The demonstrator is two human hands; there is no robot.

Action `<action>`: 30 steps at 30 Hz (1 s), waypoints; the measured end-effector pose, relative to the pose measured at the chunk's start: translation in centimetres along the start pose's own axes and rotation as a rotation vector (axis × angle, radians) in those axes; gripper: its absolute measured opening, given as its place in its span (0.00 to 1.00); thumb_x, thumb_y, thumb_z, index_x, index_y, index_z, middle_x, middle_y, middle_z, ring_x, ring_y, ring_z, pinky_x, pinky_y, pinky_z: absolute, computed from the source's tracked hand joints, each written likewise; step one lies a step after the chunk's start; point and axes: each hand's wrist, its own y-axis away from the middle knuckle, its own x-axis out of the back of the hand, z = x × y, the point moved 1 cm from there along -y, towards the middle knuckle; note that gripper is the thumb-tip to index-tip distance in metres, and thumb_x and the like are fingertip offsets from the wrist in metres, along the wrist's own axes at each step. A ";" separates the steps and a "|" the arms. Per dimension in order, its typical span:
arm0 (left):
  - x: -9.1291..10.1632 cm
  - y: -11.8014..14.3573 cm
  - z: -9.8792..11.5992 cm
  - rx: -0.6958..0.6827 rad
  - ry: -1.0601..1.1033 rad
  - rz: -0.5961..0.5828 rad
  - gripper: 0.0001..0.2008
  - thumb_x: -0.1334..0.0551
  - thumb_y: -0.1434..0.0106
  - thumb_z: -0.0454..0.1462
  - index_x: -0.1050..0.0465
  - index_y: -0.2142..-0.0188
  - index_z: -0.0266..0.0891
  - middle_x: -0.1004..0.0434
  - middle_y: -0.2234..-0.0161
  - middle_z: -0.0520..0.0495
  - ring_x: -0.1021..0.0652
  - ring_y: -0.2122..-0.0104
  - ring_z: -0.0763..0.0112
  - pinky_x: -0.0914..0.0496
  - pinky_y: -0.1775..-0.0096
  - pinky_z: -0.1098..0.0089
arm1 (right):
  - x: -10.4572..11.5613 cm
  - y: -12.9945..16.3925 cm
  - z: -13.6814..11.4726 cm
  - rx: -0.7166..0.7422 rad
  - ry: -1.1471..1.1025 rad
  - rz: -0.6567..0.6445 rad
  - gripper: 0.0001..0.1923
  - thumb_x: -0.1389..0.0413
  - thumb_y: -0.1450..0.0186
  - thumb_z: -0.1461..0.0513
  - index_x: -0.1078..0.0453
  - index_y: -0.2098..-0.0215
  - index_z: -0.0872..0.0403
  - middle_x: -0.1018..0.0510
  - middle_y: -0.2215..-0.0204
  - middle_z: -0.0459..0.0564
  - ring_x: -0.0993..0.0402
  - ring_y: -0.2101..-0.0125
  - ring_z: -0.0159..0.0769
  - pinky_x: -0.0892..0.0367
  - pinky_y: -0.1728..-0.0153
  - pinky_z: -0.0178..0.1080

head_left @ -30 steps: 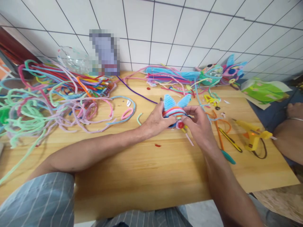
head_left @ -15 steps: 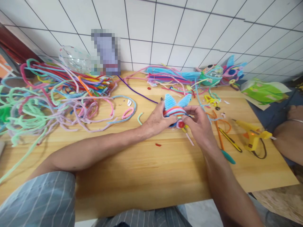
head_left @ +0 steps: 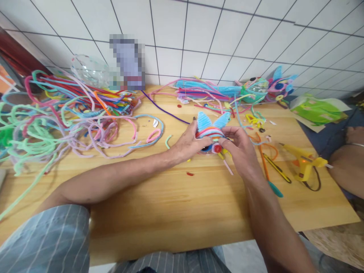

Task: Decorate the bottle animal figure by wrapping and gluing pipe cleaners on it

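While loose pipe-cleaner heap (head_left: 65,113) sprawls at table's left, left hand (head_left: 189,143) and right hand (head_left: 240,149) clasp one striped figure (head_left: 210,132) with two blue ears at table centre; one yellow glue gun (head_left: 303,163) lies right.

Even, bright daylight is filling the scene; soft shadows are falling beneath the forearms onto the wooden table (head_left: 176,204). Wide-angle distortion is bending the tiled wall (head_left: 227,34) at the edges; a pixelated patch (head_left: 127,62) is masking one object
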 end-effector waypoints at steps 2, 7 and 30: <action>0.1 0.0 0.0 -0.014 0.001 -0.006 0.20 0.31 0.38 0.42 0.28 0.49 0.41 0.20 0.52 0.46 0.21 0.48 0.55 0.25 0.41 0.53 | 0.0 0.1 0.0 -0.018 -0.027 -0.009 0.16 0.35 0.37 0.52 0.27 0.53 0.45 0.18 0.55 0.48 0.20 0.52 0.44 0.23 0.51 0.49; 0.1 0.0 -0.1 -0.026 0.006 -0.011 0.19 0.32 0.39 0.41 0.29 0.49 0.41 0.20 0.52 0.46 0.21 0.48 0.56 0.26 0.41 0.54 | 0.1 0.1 -0.1 -0.034 -0.028 0.007 0.16 0.35 0.38 0.53 0.27 0.54 0.46 0.18 0.55 0.49 0.20 0.51 0.45 0.23 0.51 0.49; 4.3 0.6 3.4 -0.695 -0.057 0.348 0.16 0.38 0.23 0.52 0.27 0.58 0.44 0.20 0.58 0.47 0.22 0.54 0.65 0.26 0.47 0.63 | 4.4 5.3 -6.5 0.307 -0.007 0.331 0.05 0.38 0.32 0.61 0.20 0.66 0.48 0.20 0.71 0.45 0.26 0.71 0.38 0.30 0.65 0.43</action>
